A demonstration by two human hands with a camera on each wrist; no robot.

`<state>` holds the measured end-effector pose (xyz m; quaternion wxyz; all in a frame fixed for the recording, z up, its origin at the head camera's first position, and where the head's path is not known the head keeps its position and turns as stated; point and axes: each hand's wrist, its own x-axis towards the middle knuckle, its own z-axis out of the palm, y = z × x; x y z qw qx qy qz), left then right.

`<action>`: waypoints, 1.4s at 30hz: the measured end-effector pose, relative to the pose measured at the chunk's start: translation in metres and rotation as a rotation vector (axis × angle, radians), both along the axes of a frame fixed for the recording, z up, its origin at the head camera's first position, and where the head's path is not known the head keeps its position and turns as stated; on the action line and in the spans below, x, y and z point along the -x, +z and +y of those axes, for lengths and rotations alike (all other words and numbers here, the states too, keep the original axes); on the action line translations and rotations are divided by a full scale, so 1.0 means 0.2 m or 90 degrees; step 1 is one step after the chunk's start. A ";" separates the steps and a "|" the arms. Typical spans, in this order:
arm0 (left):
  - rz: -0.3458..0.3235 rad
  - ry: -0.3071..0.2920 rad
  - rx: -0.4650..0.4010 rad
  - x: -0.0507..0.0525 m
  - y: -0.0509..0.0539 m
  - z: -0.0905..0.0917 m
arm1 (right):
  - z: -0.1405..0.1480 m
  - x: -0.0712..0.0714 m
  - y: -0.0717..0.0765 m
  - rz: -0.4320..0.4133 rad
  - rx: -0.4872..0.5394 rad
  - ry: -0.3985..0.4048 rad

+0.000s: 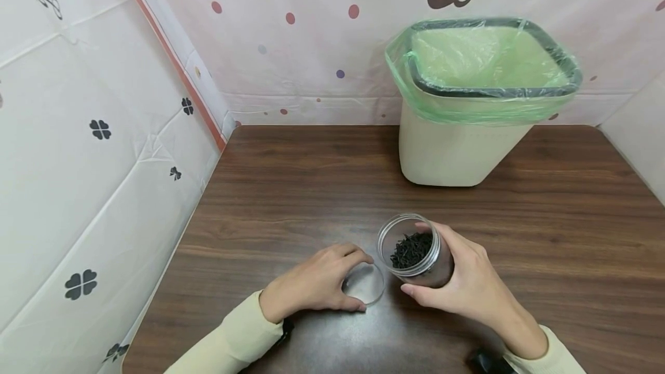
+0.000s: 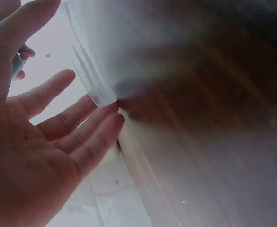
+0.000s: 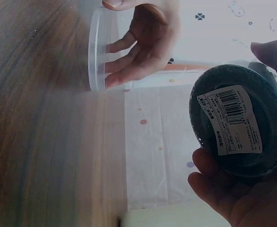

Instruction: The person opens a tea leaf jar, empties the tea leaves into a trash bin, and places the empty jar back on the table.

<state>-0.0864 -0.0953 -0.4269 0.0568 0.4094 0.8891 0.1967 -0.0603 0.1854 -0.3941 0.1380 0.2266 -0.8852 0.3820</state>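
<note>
While the tilted jar (image 1: 445,272) is gripped above the bench (image 1: 291,189) by the right hand (image 1: 470,281), its lid (image 1: 365,283) is pinched by the left hand (image 1: 322,281) (head). Left wrist: lid rim touched. Right wrist: base label (image 3: 231,119) exposed. Opening judged done; dark shreds (image 1: 412,250) not yet removed.

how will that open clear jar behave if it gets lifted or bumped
The open clear jar is probably stiff, as its rim looks evenly round within the right-hand grip. Its round wall would likely roll if laid sideways. The dark dried shreds may spill if it tips further, since the tilted mouth is uncovered.
</note>
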 end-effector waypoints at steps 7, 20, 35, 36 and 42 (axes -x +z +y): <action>0.028 -0.007 0.043 0.00 -0.01 0.01 | 0.00 0.00 0.01 -0.002 -0.003 -0.008; 0.039 0.009 0.014 0.01 0.00 0.00 | -0.01 0.00 0.01 -0.007 0.005 -0.025; 0.117 0.014 -0.062 0.06 0.03 0.01 | 0.01 0.01 0.02 -0.008 0.038 -0.030; 0.119 0.014 -0.067 0.06 0.03 0.01 | 0.01 0.01 0.02 -0.007 0.039 -0.030; 0.118 0.020 -0.083 0.08 0.05 0.01 | 0.01 0.00 0.02 -0.010 0.045 -0.046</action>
